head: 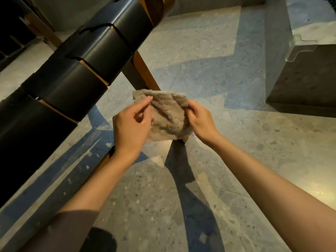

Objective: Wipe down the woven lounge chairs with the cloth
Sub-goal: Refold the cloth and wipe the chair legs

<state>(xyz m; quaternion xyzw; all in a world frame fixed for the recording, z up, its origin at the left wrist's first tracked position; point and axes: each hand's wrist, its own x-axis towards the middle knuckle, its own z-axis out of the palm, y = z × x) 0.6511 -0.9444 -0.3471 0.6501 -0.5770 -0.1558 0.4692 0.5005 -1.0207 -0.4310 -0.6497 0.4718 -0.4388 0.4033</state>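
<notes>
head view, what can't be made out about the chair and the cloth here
Woven chair: cut off by the left and top edges of the head view, whole shape unseen.
Wooden leg: lower stretch hidden behind the cloth, head view.
Cloth: side edges covered by the left hand and right hand, head view; damp or dry cannot be told.

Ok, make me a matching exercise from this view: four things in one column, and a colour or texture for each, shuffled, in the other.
1 cloth
2 straps
3 chair leg
4 floor

A glossy black
B speckled grey
C fluffy beige
D brown wood

Pairs: 1-C, 2-A, 3-D, 4-B
</notes>
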